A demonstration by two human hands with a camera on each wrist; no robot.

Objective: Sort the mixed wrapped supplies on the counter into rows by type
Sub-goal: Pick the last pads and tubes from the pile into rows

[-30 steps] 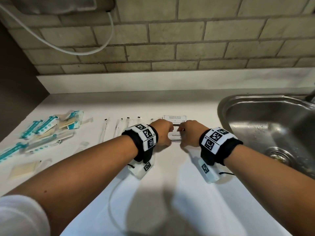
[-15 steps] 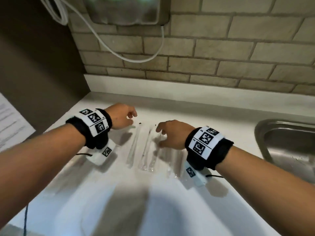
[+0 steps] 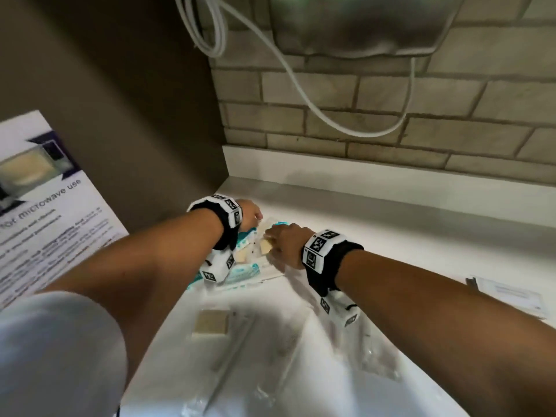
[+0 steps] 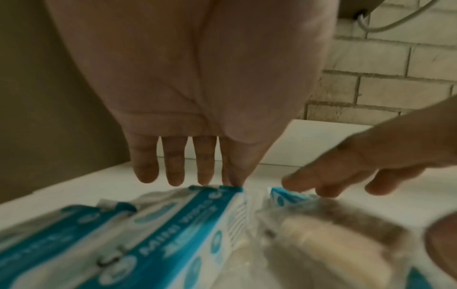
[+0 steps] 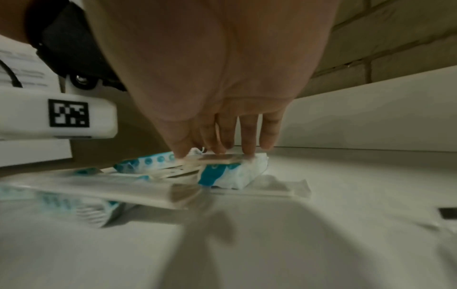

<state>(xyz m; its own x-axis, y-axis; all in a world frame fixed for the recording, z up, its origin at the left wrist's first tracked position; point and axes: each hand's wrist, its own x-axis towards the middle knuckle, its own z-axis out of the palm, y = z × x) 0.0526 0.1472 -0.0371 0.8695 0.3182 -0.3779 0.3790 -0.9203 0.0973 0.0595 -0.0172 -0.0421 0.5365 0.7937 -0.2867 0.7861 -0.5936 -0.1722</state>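
Observation:
A mixed pile lies in the counter's far left corner: teal-and-white packets [image 4: 173,234], beige pads in clear wrap [image 3: 264,246] and a wrapped teal comb [image 3: 243,273]. My left hand [image 3: 251,215] hangs over the pile's far side with straight fingers [image 4: 146,172]. Its tips touch the end of a teal packet. My right hand [image 3: 275,236] reaches in from the right. Its fingertips [image 5: 247,150] and thumb rest on a flat beige pad [image 5: 220,159] that lies on another teal-and-white packet [image 5: 222,176]. Neither hand lifts anything.
Nearer on the counter lie a single wrapped beige pad [image 3: 210,322] and long thin wrapped sticks [image 3: 234,347]. A white card packet [image 3: 508,296] sits at the right. A brown side wall with a paper notice [image 3: 45,212] closes the left; a metal dispenser [image 3: 361,22] and white cable [image 3: 301,85] hang on the brick wall.
Both hands moved left along the counter, from the white packets near the sink, past the row of sticks, to the pile in the corner. The view turned left with them.

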